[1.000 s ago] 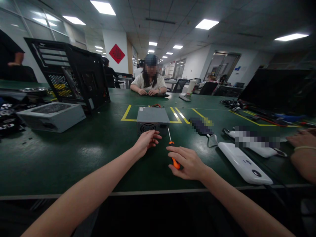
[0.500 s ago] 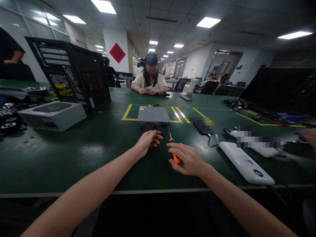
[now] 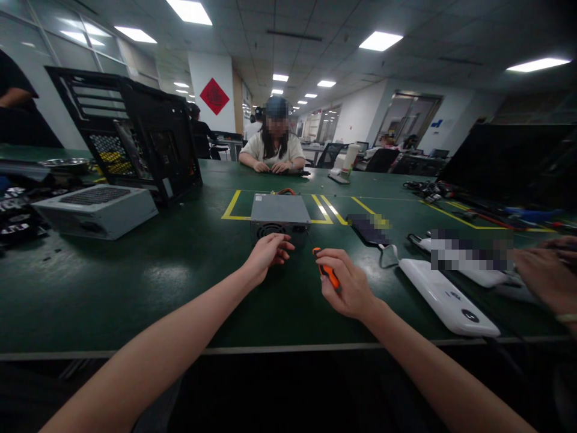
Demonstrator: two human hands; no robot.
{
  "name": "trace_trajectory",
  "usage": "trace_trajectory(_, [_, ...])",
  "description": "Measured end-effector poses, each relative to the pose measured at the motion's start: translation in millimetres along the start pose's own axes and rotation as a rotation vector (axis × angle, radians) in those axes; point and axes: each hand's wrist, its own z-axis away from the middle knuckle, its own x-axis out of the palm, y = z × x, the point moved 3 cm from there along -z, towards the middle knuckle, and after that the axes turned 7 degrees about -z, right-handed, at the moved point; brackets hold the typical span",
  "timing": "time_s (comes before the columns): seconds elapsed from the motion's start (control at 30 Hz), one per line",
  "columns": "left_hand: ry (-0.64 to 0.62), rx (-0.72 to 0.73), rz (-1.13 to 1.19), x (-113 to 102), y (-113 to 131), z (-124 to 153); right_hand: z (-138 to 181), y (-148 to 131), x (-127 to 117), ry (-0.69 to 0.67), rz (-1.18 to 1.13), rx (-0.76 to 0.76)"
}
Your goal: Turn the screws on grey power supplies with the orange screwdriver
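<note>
A grey power supply unit (image 3: 280, 211) with a round fan grille lies on the green table (image 3: 135, 282), inside a yellow taped outline. My left hand (image 3: 267, 252) rests at its near face, fingers curled loosely, holding nothing that I can see. My right hand (image 3: 345, 282) is closed round an orange-handled screwdriver (image 3: 327, 274), lifted off the table, its shaft pointing toward the unit's front right corner.
A second grey power supply (image 3: 97, 209) and an open black computer case (image 3: 135, 135) stand at the left. White devices (image 3: 446, 297) lie at the right, where another person's hand (image 3: 545, 276) reaches in. A person sits across the table (image 3: 274, 147). Cables (image 3: 433, 189) lie far right.
My right hand has closed on the screwdriver and raised it from the table toward the unit. My left hand stayed at the unit's front. The other person's hand came further in at right.
</note>
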Motion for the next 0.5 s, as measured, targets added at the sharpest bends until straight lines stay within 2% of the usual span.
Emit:
trace_trajectory(0.07, [0.043,0.085,-0.050,-5.0,4.6,-1.9,-0.1,0.1,-1.2,0.075,0.028,-0.001])
trace_trajectory(0.2, [0.199,0.338,-0.248,-20.5,17.0,-4.9,-4.1,1.0,-3.0,0.137,0.105,0.012])
trace_trajectory(0.37, [0.401,0.755,-0.763,-32.4,34.9,2.6,-9.2,1.4,-5.2,0.201,0.186,-0.013])
trace_trajectory(0.5, [0.406,0.890,-0.985,-31.1,37.7,5.2,-10.8,2.5,-6.2,0.214,0.227,-0.036])
